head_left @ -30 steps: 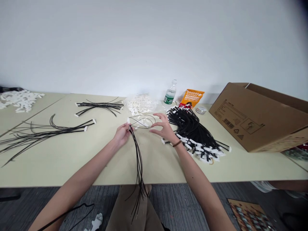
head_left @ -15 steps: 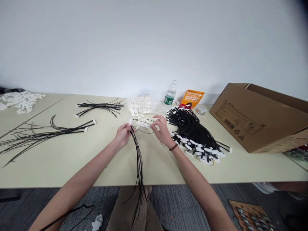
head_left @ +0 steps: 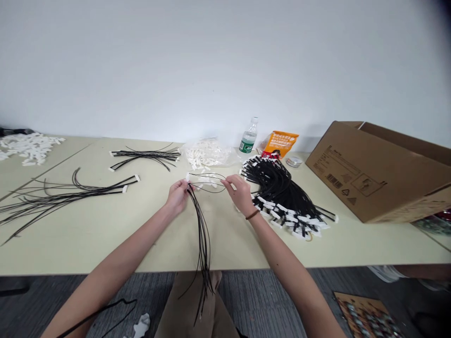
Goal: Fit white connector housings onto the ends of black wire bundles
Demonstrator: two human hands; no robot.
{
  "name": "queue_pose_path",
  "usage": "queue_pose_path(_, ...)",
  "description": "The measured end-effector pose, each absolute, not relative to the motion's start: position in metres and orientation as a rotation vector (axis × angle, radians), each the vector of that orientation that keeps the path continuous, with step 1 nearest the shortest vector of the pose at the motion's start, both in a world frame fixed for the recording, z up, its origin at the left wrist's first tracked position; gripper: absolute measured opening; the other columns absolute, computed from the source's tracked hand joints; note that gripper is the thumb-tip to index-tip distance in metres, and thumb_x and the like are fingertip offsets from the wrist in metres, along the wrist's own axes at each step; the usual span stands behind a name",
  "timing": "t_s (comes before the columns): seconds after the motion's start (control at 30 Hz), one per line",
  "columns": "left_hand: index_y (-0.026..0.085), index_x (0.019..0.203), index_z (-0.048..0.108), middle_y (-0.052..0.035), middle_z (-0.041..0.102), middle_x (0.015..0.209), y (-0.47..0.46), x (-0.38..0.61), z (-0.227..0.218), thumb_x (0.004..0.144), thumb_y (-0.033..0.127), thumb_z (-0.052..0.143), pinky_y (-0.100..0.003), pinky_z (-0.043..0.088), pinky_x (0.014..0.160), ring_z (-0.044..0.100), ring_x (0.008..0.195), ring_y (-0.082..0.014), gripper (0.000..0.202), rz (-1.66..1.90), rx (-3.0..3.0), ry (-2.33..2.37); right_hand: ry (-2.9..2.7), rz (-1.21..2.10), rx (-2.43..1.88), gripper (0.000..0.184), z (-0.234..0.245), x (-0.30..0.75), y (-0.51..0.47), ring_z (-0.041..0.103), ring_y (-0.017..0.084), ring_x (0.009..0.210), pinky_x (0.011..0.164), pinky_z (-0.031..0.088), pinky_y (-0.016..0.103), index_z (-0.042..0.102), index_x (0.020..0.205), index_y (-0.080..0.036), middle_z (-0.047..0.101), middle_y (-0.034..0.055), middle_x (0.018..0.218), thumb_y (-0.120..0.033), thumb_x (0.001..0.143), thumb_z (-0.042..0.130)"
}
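Observation:
My left hand (head_left: 179, 195) pinches a white connector (head_left: 188, 177) above the middle of the table. From it a bundle of thin black wires (head_left: 201, 230) hangs down over the front edge toward my lap. A few of its black wires (head_left: 207, 183) bow out to the right in loops. My right hand (head_left: 239, 191) is closed, thumb and finger pinching the ends of these wires. Several loose white connectors (head_left: 207, 180) lie on the table just behind the loops.
Wire bundles with white connectors (head_left: 137, 177) lie left. Behind are a plastic bag of white connectors (head_left: 206, 152), a water bottle (head_left: 248, 136) and an orange packet (head_left: 280, 144). Right are a heap of finished-looking black cables (head_left: 278, 183) and a cardboard box (head_left: 380, 173). White pieces (head_left: 31, 146) are piled far left.
My right hand's fingers have closed from a looser, raised pose onto the looped wires. My left hand has shifted very slightly left with the connector.

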State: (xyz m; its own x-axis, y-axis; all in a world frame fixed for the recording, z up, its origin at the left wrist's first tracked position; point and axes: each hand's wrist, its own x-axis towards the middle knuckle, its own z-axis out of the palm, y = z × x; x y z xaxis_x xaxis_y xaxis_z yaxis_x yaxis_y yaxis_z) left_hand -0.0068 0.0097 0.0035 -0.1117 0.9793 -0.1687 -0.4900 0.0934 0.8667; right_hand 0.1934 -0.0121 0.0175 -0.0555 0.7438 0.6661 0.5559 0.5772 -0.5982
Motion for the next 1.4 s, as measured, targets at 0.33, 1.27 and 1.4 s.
queue_pose_path(0.33,0.011,0.066,0.054,-0.0002,0.054,0.066,0.008,-0.006,0.008,0.079,0.012,0.049,-0.02,0.045,0.062,0.052,0.056,-0.0058,0.015,1.419,0.578,0.969,-1.36,0.698,-1.233,0.041,0.002,0.176,-0.007,0.052,0.013,0.052,0.054,0.047,0.028,0.046,0.065,-0.019,0.053,0.0005,0.057,-0.057,0.08,0.045)
queue_pose_path(1.27,0.009,0.066,0.057,-0.0053,0.06,0.073,0.0,0.001,0.012,0.079,0.009,0.05,-0.024,0.052,0.077,0.061,0.076,-0.011,0.015,1.22,0.605,0.789,-0.911,1.086,-1.133,0.034,-0.002,0.194,0.012,0.047,0.007,0.044,0.038,0.033,0.016,0.048,0.077,-0.018,0.05,-0.0079,0.05,-0.043,0.061,0.066)
queue_pose_path(1.4,0.009,0.066,0.057,-0.0042,0.059,0.072,-0.002,0.002,0.015,0.08,0.008,0.049,-0.023,0.052,0.079,0.061,0.075,-0.0103,0.016,1.233,0.594,0.771,-0.921,1.1,-1.143,0.033,-0.006,0.193,0.012,0.051,0.008,0.05,0.045,0.044,0.02,0.05,0.076,-0.017,0.053,-0.006,0.053,-0.042,0.061,0.065)
